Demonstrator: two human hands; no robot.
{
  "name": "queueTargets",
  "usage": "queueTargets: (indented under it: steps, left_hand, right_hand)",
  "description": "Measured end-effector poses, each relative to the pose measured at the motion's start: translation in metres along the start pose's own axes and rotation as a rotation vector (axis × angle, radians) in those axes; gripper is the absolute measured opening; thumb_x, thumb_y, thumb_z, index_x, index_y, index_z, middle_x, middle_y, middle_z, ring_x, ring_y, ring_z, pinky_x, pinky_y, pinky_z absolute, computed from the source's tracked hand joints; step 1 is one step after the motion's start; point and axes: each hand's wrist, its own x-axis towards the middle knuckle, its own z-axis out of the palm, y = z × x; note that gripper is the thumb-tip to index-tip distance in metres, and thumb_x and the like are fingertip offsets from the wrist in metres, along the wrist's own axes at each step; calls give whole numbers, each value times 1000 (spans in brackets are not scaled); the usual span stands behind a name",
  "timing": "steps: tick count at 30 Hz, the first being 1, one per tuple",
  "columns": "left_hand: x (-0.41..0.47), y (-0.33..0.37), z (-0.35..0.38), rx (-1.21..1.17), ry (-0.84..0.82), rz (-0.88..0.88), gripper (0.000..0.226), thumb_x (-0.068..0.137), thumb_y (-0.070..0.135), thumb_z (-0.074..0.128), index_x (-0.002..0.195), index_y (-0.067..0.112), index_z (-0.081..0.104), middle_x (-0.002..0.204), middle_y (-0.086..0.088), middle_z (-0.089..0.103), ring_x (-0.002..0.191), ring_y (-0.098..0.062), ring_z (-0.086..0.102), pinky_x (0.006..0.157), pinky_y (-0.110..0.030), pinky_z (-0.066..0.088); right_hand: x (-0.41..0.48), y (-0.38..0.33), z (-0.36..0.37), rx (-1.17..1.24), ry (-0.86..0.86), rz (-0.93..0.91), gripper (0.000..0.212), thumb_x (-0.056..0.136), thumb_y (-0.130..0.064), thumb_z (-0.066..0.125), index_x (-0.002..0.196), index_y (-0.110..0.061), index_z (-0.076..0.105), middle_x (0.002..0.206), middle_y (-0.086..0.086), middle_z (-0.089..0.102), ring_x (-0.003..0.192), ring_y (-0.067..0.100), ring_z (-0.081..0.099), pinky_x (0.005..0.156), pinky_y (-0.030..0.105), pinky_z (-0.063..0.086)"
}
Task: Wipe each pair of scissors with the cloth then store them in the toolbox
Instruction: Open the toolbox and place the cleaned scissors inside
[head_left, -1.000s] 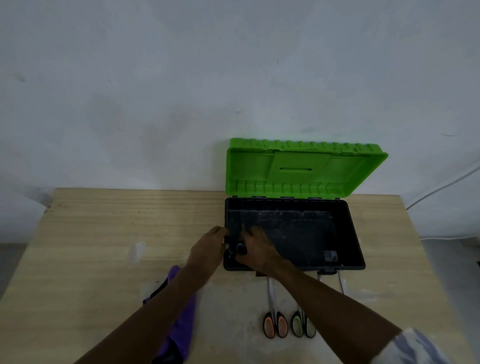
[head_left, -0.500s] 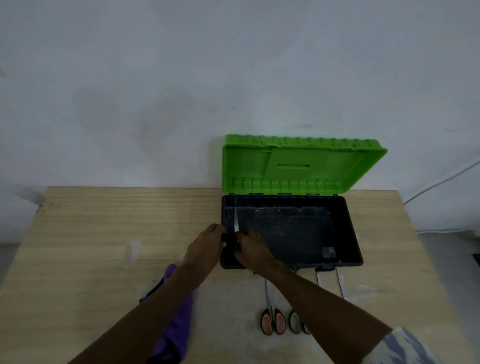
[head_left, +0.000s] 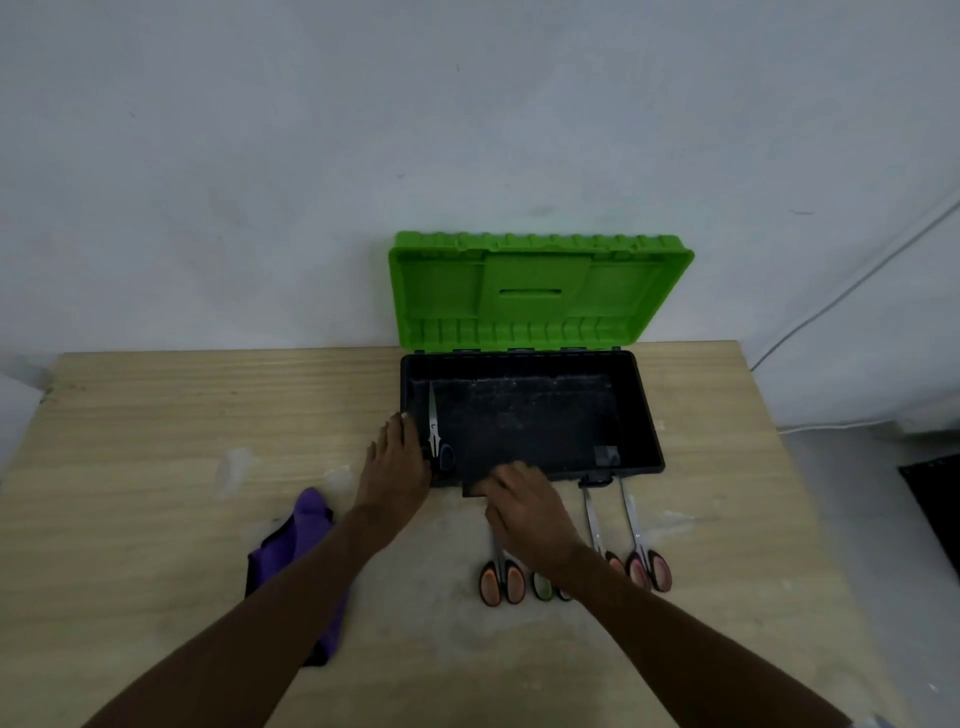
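A black toolbox (head_left: 644, 415) with its green lid (head_left: 535, 291) standing open is sitting at the back of a wooden table (head_left: 156, 441). One pair of scissors (head_left: 436, 436) is lying inside the toolbox along its left wall, blades pointing toward the lid. Your left hand (head_left: 397, 467) is resting flat against the toolbox's outer left front corner, fingers together and holding nothing. Your right hand (head_left: 524, 506) is hovering palm down at the toolbox's front edge, fingers loosely curled; I cannot tell whether they are gripping anything. More scissors (head_left: 636, 535) are lying just in front of the toolbox. A purple cloth (head_left: 296, 535) is lying in front and to the left of the toolbox.
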Motion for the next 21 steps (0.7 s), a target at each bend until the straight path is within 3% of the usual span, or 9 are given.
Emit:
queueTargets:
  steps: [4,6,8,10,12,21]
  left_hand:
    - [-6,4,1,49,-34,-30,69,99,25,46,152,-3,12,156,-24,23,142,-40,31,110,-52,39]
    - [-7,6,0,58,-41,-36,69,100,26,46,152,-3,11,157,-24,21,142,-40,30,110,-52,38]
    - [-8,6,0,58,-44,-39,68,100,25,45,152,-3,11,158,-24,19,143,-40,29,111,-53,37]
    - [-8,5,1,54,-45,-34,68,100,24,45,152,-2,12,158,-25,18,143,-41,28,111,-53,36]
    - [-9,6,2,61,-44,-25,67,99,22,46,152,-2,13,158,-25,19,143,-41,29,111,-54,37]
    - [-8,14,-8,112,-20,45,70,94,18,53,152,2,18,157,-25,19,142,-40,31,109,-51,40]
  right_hand:
    - [-41,-5,22,-67,-284,58,26,82,-25,53,105,-19,64,95,4,65,89,24,59,78,37,49]
    - [-60,-9,28,-153,-465,133,42,81,-43,50,113,-19,60,103,9,63,93,29,60,79,42,50]
    - [-71,-13,32,-216,-594,165,61,65,-60,60,111,-20,62,101,10,64,86,29,62,72,45,53]
    - [-76,-19,36,-269,-567,160,65,54,-56,74,106,-18,64,94,10,64,79,29,64,67,45,54]
    - [-76,-22,39,-308,-500,139,54,57,-41,80,102,-15,66,91,11,64,77,29,65,67,45,53]
    - [-89,-26,18,-118,-405,-12,56,72,-49,50,117,-17,47,104,8,51,93,27,50,79,40,47]
